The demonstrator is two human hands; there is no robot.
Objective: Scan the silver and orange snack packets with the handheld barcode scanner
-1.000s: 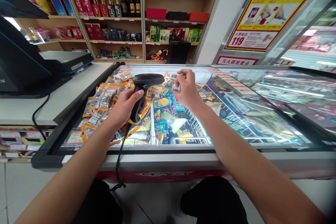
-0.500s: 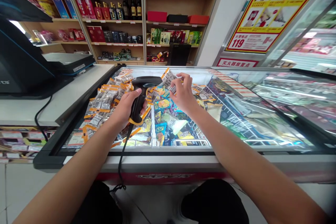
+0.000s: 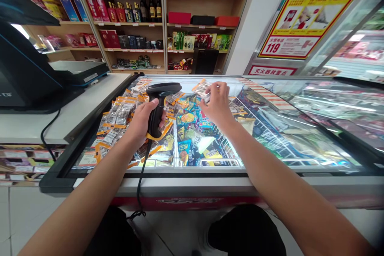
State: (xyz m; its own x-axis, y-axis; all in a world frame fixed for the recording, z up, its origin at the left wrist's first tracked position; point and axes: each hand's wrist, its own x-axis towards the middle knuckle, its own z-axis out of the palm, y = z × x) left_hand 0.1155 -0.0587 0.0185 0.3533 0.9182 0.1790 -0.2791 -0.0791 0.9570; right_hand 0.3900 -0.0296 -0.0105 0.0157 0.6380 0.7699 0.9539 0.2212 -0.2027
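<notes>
My left hand [image 3: 143,120] is wrapped round the handle of a black barcode scanner [image 3: 156,117], whose head points right and whose cable hangs down over the freezer's front edge. Pinched in my right hand [image 3: 216,103] is a small snack packet [image 3: 201,89] with orange ends and a clear printed middle, held above the glass just right of the scanner head. A heap of similar packets [image 3: 120,113] lies on the glass at the left, partly behind my left hand. More packets [image 3: 237,108] lie on the glass beyond my right wrist.
Beneath the chest freezer's glass top [image 3: 300,136] are wire baskets and colourful bags [image 3: 192,144]. A counter [image 3: 99,100] with a black checkout machine [image 3: 24,64] stands at the left. Shelves of boxes and bottles [image 3: 150,10] line the back wall.
My right hand has moved right with the packet, away from the scanner. The scanner in my left hand has shifted slightly left.
</notes>
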